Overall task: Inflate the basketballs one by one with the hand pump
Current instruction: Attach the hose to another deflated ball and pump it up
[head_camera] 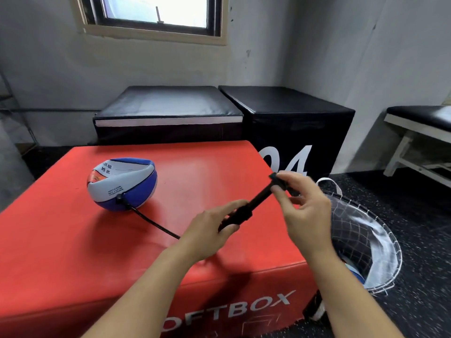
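Note:
A half-collapsed blue, white and orange ball (122, 184) lies on the red soft box (73, 240), left of centre. A black hose (151, 222) runs from a fitting on the ball's front toward my hands. My left hand (210, 228) grips the barrel of the black hand pump (246, 211). My right hand (302, 206) pinches the pump's T-handle at the upper right. The pump's rod shows between the two hands.
A white mesh basket (380, 242) with a dark net stands on the floor right of the box; a blue ball peeks from it. Two black padded boxes (288, 111) sit behind. A black-topped bench (419, 118) stands at the far right.

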`<state>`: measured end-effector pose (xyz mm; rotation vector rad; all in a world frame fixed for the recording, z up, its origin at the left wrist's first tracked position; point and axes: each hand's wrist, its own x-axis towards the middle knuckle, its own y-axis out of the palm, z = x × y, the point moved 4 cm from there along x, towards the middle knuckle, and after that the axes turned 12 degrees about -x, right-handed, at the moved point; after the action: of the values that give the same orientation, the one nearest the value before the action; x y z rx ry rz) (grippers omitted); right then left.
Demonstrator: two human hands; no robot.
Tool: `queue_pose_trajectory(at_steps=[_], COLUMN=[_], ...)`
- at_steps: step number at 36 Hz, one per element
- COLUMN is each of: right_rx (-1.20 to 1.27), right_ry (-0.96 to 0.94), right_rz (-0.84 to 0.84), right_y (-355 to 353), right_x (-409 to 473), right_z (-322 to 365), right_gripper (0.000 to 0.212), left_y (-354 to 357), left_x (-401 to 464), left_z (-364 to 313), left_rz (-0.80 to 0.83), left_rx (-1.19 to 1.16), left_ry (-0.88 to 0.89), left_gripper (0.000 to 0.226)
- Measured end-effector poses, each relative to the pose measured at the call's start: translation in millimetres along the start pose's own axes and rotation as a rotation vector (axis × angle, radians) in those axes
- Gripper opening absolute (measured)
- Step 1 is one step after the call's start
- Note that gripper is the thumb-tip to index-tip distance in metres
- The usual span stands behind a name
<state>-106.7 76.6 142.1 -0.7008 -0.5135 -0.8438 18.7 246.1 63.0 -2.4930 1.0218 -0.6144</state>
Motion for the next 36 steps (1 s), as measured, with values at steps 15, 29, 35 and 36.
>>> queue_pose_trajectory(at_steps=[15, 29, 35, 36], right_rx=[0.041, 0.032, -0.021, -0.034], right_ry=[-0.020, -0.130, -0.142, -0.143], right_rz=[-0.113, 0.097, 0.168, 0.176], right_y=[-16.3, 53.0, 73.4, 76.0], right_x=[6.7, -6.7, -17.0, -18.6], right_z=[19.8, 37.6, 27.6, 25.7], right_gripper=[0.029, 0.038, 0.034, 0.034], left_y=[-5.3, -25.5, -27.9, -27.9], left_x=[-4.2, -8.4, -7.9, -7.9], left_z=[-0.2, 14.2, 18.9, 19.4], left_rz=[-0.015, -0.082, -0.113, -0.115], left_rx=[-0.058, -0.209, -0.236, -0.240], left_ry=[0.034, 0.015, 0.019, 0.015], left_gripper=[0.082, 0.079, 0.076, 0.075])
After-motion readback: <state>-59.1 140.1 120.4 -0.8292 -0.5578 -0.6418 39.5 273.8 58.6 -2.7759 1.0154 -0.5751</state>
